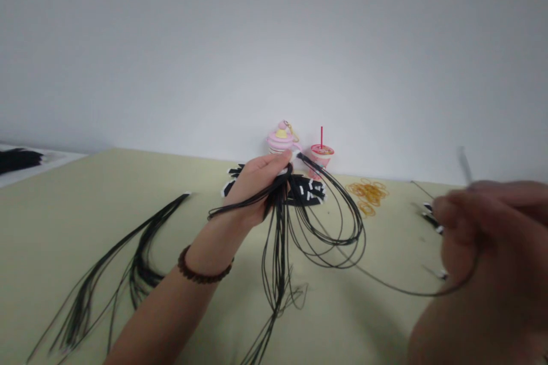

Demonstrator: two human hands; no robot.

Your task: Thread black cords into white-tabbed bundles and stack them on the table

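My left hand [268, 174], with a dark beaded bracelet on the wrist, is closed on a bundle of thin black cords [280, 239] near its white-wrapped end. Some cords loop out to the right; others hang straight down or drape over the wrist. A single black cord [398, 291] runs from the bundle to my right hand [492, 239], which is blurred and close to the camera. Its fingers are pinched on that cord, and a thin grey tip [465, 164] sticks up above them. Whether that tip belongs to the cord, I cannot tell.
Another bundle of black cords [145, 239] lies at left. Behind my left hand are black pieces with white ends [306, 191], a pink cup with a red straw [322, 154] and a pink lidded container [280, 140]. Yellow rubber bands [368, 194] lie right of centre.
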